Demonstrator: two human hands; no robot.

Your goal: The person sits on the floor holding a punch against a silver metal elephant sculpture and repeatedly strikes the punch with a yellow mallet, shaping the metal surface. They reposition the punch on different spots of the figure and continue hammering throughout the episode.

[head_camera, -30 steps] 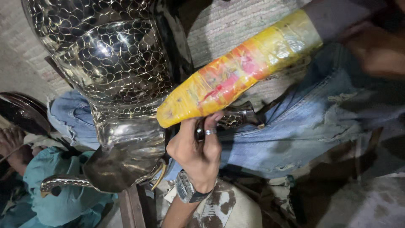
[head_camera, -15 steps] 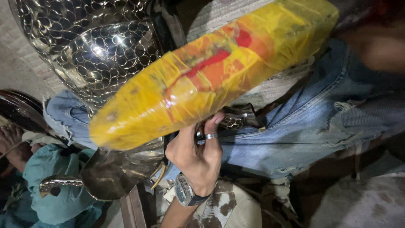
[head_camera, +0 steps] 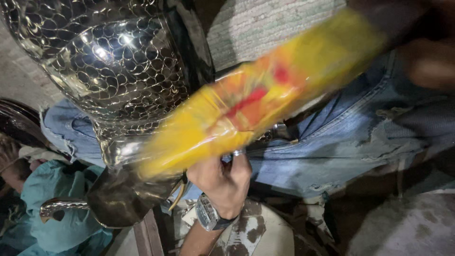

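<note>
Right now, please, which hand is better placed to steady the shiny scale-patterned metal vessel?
Probably the left hand: it sits beside the shiny scale-patterned metal vessel, while the blurred right hand grips the yellow wrapped roll.

Behind the work, you are looking past a pale woven cloth (head_camera: 265, 28) that is hanging or lying along the top of the view, with worn blue jeans (head_camera: 341, 142) stretching across the middle, frayed at the right. At lower left, a teal garment (head_camera: 57, 208) is bunching beside a dark rounded metal piece (head_camera: 14, 123), and a pale, stained round surface (head_camera: 265, 232) is showing at the bottom; what it belongs to, you cannot tell.
</note>
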